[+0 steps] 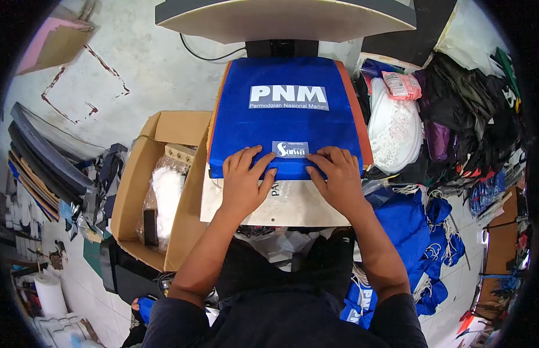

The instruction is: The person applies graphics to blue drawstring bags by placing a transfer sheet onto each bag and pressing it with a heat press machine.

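Observation:
Blue fabric (287, 130) printed with a white PNM label (288, 98) lies over a board with orange-brown side edges. Near its front edge is a smaller label (290, 149). My left hand (245, 177) rests on the cloth just left of the small label, fingers spread. On the other side of that label, my right hand (337, 174) lies on the cloth with its fingers apart. Both thumbs are at the fabric's front edge. A pale board (304, 211) shows beneath.
Above the cloth hangs a wide machine part (284, 20). An open cardboard box (127, 214) with white material and a black phone-like object stands at left. At right are a white plastic-wrapped bundle (394, 130), dark cloths and blue drawstring bags (400, 226).

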The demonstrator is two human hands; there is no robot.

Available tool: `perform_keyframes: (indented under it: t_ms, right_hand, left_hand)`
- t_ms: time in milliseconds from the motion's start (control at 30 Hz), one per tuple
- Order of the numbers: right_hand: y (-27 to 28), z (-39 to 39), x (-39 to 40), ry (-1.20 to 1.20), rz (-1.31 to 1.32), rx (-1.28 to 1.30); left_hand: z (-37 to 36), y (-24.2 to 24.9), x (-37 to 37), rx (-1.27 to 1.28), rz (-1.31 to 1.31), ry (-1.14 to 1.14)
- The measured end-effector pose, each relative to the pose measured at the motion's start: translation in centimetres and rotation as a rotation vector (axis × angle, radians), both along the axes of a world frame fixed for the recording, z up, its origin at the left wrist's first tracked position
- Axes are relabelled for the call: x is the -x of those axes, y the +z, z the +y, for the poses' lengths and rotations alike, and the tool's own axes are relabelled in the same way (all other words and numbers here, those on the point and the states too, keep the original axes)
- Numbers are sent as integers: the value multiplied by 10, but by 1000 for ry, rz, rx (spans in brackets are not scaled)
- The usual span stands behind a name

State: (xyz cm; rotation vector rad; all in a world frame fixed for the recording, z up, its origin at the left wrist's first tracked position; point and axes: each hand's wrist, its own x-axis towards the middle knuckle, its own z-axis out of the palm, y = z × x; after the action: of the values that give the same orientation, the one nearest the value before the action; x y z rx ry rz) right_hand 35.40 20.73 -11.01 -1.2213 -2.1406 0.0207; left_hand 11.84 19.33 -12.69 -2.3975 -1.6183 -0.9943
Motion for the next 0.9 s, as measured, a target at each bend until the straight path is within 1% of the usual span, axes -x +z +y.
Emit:
perform_keyframes:
  t_ms: [367, 500, 567, 600, 667, 767, 800, 833, 867, 900]
  right_hand:
    - [0, 0, 0, 0, -3, 1]
    - [4, 1, -1, -1, -7, -4]
    - [7, 6, -8, -45, 117, -1]
    - [8, 13, -14, -45, 116, -8]
    - [12, 32, -28, -104, 148, 21]
    - [8, 72, -39, -110, 155, 44]
    - [5, 82, -38, -137, 107, -21]
    - [0, 93, -38, -136, 108, -31]
    - [-5, 105, -38, -139, 24, -79]
    - [-5, 112, -36, -142, -60, -126]
  left_hand:
    - [2, -5, 2, -29, 3, -1]
    - [0, 4, 3, -30, 4, -14]
    - [-2, 12, 8, -37, -162, -44]
    - [3, 18, 13, -44, -164, -46]
    - [19, 30, 31, 2, -200, 38]
    - [75, 27, 56, 35, -247, 69]
    - [92, 25, 60, 25, -248, 68]
    - [108, 23, 63, 29, -174, 43]
    - [118, 20, 66, 33, -99, 20]
    - [122, 20, 66, 24, -98, 21]
